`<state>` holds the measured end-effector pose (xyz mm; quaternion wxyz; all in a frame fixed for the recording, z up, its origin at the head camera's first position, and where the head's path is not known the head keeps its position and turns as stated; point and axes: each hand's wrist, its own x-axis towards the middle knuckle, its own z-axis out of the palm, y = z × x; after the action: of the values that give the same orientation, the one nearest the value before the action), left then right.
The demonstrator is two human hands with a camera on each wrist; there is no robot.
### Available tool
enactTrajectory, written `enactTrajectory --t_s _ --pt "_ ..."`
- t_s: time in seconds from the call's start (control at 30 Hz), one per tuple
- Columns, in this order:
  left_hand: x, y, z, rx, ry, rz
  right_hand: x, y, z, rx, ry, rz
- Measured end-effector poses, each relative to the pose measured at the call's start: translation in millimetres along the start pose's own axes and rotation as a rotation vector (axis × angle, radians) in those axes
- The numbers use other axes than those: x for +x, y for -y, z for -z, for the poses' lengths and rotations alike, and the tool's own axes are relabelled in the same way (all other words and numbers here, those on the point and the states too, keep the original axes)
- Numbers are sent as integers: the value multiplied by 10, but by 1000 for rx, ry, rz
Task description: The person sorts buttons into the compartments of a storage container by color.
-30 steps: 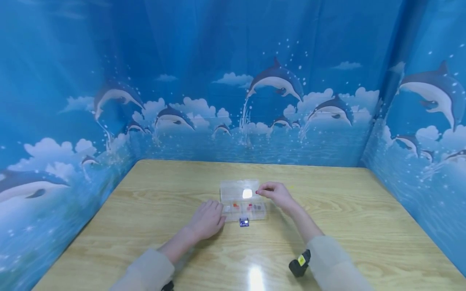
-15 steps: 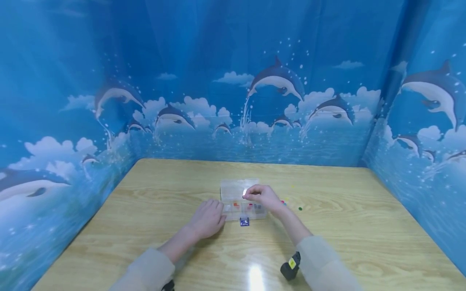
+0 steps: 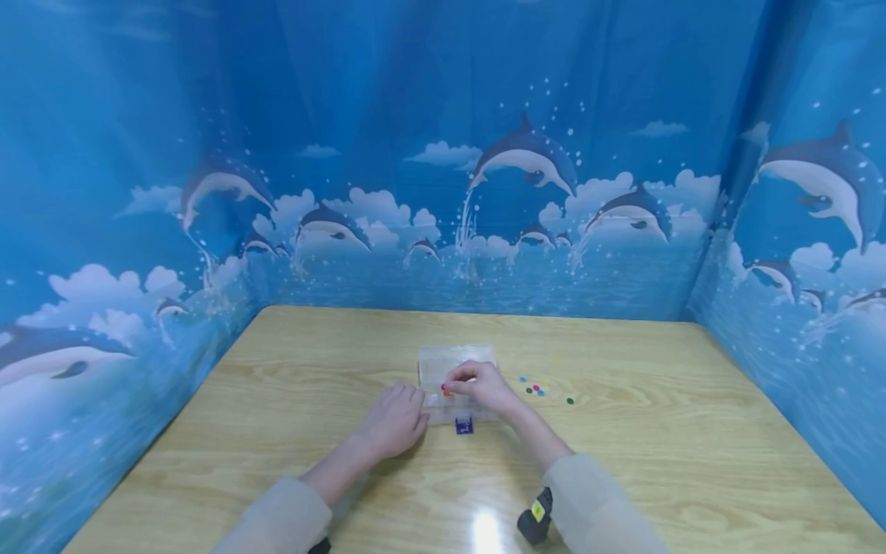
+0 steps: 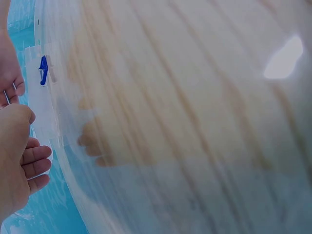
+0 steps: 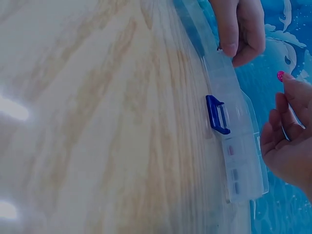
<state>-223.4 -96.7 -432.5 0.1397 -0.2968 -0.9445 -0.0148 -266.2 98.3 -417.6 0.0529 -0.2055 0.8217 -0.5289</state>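
A clear plastic compartment box [image 3: 436,414] lies with its lid [image 3: 439,360] raised at the back. My left hand [image 3: 393,419] grips the left end of the box, thumb at the near corner and fingers along the side. Over the left compartments, my right hand [image 3: 484,388] pinches a small pink-red button [image 5: 281,75] between thumb and fingertip. Orange pieces [image 3: 447,394] lie in the box just below those fingertips. In the right wrist view, a pink piece [image 5: 231,150] and dark pieces [image 5: 235,174] show in other compartments. A blue latch [image 5: 217,115] hangs from the front edge.
Several small round buttons in blue, pink, green and yellow, among them a dark green one [image 3: 571,401], lie scattered right of the box on the wooden table [image 3: 644,446]. A blue dolphin-print curtain [image 3: 388,269] stands around the table's back and sides.
My right hand has moved left and down with the button, from beside the lid's right edge to over the left compartments, uncovering the loose buttons. The left hand stays in place.
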Motion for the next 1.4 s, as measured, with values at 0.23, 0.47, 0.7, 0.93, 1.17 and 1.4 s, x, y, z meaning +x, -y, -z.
enactTrajectory --t_s 0.23,0.47,0.7,0.93,1.17,1.4 --pt "-2 19 -14 24 -60 -23 51 9 -90 17 -18 -10" --pt "10 15 9 16 -43 -14 75 24 -152 -32 -34 12" --pt "4 9 11 13 -18 -11 79 -5 -189 -37 -12 -26" --pt "0 8 15 -3 -12 0 79 -11 -214 -74 8 4" --pt "-10 1 13 -1 8 1 70 -10 -214 -71 7 -27" --pt "-10 -3 8 -6 -2 -3 70 -28 -172 -47 -18 -42"
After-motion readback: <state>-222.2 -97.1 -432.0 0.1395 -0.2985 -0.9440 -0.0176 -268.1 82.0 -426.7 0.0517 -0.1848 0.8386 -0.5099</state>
